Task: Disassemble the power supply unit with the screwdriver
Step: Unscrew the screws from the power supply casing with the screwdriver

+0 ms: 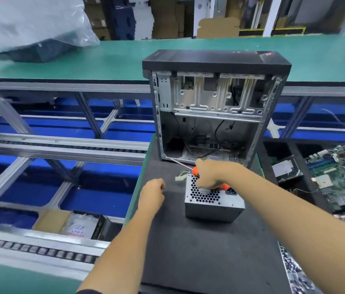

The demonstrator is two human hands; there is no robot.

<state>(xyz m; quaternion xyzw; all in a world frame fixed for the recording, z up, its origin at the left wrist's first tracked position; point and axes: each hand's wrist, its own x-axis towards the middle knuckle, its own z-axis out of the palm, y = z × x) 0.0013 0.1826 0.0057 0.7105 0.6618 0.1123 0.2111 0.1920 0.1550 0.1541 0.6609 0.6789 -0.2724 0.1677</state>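
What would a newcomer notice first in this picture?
The open computer case stands at the far end of the dark mat. In front of it lies the power supply, and above it the right hand grips an orange screwdriver. The left hand hovers beside it, curled.

Power supply unit [214,200] matt grey metal; mat [209,251] dark foam.

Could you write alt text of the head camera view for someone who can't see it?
A person's right hand grips an orange-handled screwdriver above a grey metal power supply box on a dark foam mat. The left hand, fingers curled and holding nothing, hovers beside it. An opened black computer case stands upright behind.
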